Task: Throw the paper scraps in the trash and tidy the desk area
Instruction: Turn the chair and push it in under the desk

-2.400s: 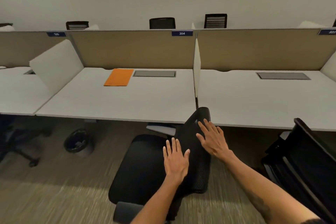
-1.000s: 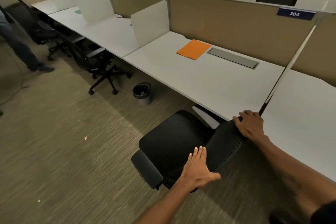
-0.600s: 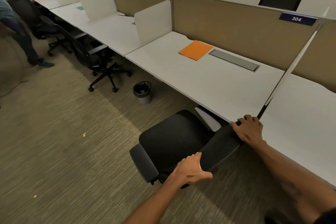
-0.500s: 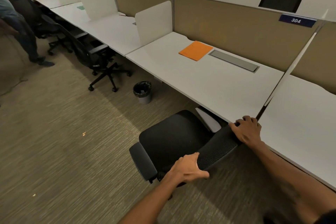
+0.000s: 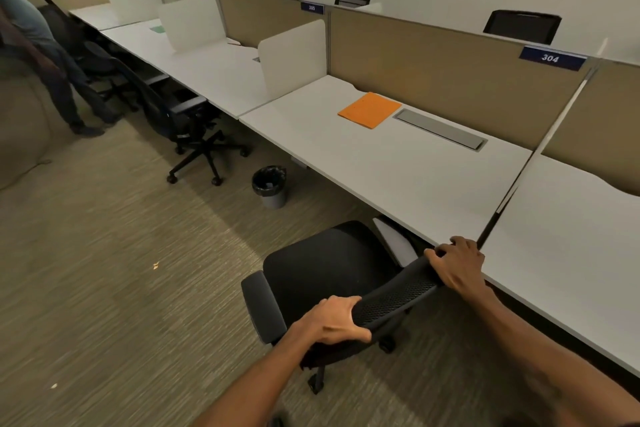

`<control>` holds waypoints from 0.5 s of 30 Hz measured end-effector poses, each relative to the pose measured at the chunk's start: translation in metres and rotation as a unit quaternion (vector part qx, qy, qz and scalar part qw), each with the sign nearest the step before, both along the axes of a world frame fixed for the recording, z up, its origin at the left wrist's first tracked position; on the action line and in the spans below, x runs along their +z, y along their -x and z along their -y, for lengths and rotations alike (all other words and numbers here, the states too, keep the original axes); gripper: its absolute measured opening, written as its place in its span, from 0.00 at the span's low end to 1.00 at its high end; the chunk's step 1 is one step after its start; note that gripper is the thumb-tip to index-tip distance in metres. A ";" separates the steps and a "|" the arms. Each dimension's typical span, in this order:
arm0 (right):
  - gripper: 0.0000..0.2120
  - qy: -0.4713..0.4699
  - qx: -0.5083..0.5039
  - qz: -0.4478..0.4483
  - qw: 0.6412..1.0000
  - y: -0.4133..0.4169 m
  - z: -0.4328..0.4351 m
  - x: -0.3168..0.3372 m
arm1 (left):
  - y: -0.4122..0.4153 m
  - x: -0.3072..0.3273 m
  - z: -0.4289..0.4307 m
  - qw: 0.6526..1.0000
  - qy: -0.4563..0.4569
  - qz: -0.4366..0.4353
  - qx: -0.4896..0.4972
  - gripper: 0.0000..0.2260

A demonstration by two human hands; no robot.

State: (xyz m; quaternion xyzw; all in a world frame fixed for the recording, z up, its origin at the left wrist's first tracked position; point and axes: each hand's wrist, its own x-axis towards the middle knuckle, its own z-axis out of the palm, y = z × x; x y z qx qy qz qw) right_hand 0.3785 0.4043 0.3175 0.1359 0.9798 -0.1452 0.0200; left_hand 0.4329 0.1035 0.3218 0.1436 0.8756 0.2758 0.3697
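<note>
A black office chair (image 5: 325,274) stands in front of the white desk (image 5: 398,170) marked 304, its seat turned left. My left hand (image 5: 334,321) grips the left end of the mesh backrest. My right hand (image 5: 457,262) grips the backrest's right end, close to the desk's front edge. An orange folder (image 5: 370,110) lies flat at the back of the desk beside a grey cable hatch (image 5: 440,129). A small grey trash bin (image 5: 270,186) with a black liner stands on the carpet under the desk's left part. Two small paper scraps (image 5: 156,265) (image 5: 53,385) lie on the carpet.
Another black chair (image 5: 187,121) stands at the neighbouring desk on the left. A person (image 5: 41,55) stands at the far left. White dividers (image 5: 294,57) and tan partitions separate the desks. Open carpet spreads to the left of my chair.
My view swung left along the desk row. My left hand went from flat against the backrest to closed around its edge. My right hand stays on the backrest's top.
</note>
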 end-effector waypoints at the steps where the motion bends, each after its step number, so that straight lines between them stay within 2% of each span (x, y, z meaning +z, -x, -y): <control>1: 0.20 0.000 0.002 -0.001 1.000 0.000 0.001 0.000 | 0.001 0.000 0.001 1.000 -0.002 0.001 -0.001 0.24; 8: 0.21 -0.007 0.008 -0.003 1.000 0.014 0.007 0.000 | 0.017 -0.001 0.008 1.000 -0.011 -0.010 -0.008 0.23; 12: 0.24 -0.024 -0.009 -0.006 1.000 0.024 0.013 0.001 | 0.027 -0.004 0.013 1.000 -0.012 -0.020 -0.013 0.29; 15: 0.25 -0.029 -0.015 -0.010 0.999 0.031 0.021 0.001 | 0.033 -0.004 0.019 1.000 -0.017 -0.013 -0.011 0.26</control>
